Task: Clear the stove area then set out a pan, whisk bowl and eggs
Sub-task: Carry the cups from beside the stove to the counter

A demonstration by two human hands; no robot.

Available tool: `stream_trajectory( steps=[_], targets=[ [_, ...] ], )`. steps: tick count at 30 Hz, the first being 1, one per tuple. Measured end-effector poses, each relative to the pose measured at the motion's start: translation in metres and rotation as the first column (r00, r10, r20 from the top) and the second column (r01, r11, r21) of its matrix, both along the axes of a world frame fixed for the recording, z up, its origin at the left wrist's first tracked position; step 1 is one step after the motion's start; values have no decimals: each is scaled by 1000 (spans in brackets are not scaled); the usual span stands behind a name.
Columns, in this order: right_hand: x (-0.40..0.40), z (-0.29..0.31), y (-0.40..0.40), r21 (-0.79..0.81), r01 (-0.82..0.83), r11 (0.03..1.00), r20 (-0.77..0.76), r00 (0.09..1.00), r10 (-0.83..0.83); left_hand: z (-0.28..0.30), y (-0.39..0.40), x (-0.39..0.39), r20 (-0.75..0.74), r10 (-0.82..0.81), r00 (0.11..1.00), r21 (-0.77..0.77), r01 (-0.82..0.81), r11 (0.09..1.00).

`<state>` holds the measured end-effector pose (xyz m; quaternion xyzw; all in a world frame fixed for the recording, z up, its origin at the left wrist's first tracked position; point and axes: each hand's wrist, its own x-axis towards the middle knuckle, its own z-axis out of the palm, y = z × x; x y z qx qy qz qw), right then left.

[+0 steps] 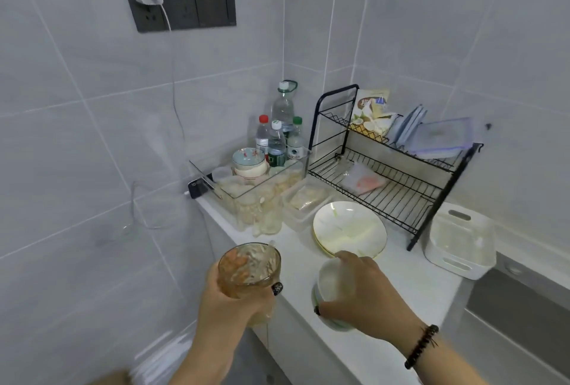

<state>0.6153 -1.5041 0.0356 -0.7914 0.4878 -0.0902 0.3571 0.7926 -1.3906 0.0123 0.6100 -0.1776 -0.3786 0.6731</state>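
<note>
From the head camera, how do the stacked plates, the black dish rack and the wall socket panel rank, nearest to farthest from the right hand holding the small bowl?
Measured from the right hand:
1. Stacked plates, on the counter just beyond its fingertips.
2. Black dish rack, behind the plates toward the corner.
3. Wall socket panel, high on the left wall.

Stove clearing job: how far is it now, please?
Done: plates already stacked on the counter by the rack. In hand: left hand holds a glass cup; right hand grips a small white bowl. Left: no stove, pan or eggs show yet.
</note>
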Motion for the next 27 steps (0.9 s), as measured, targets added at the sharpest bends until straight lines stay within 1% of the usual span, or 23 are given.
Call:
stream_trajectory(
  steps=[2, 6, 9, 14, 16, 19, 24, 27],
  targets=[
    [25, 1, -30, -9, -27, 1000, 2, 1000, 27, 2, -27, 20, -12, 21, 1000, -6, -21, 1000],
    [71, 13, -89, -26, -86, 996, 7, 996, 86, 2, -77, 60, -8, 82, 997, 40, -81, 996],
    [109, 26, -133, -74, -146, 986, 8, 989, 147, 7, -107, 91, 8, 119, 993, 15, -119, 993],
    [166, 35, -183, -96, -171, 981, 30, 984, 175, 11, -143, 138, 40, 168, 985, -23, -168, 986],
    [191, 39, -200, -100, -178, 979, 0, 984, 179, 13, -158, 160, 76, 158, 985, -20, -157, 987],
    [235, 40, -224, -122, -174, 977, -21, 985, 173, 16, -180, 197, 98, 122, 988, -26, -120, 992],
    [319, 21, -267, -128, -72, 989, 98, 992, 85, 15, -221, 267, 124, 70, 990, -21, -68, 997],
    [367, 1, -292, -180, -18, 983, 78, 996, 33, 11, -246, 298, 117, 44, 992, -32, -41, 999]
  ],
)
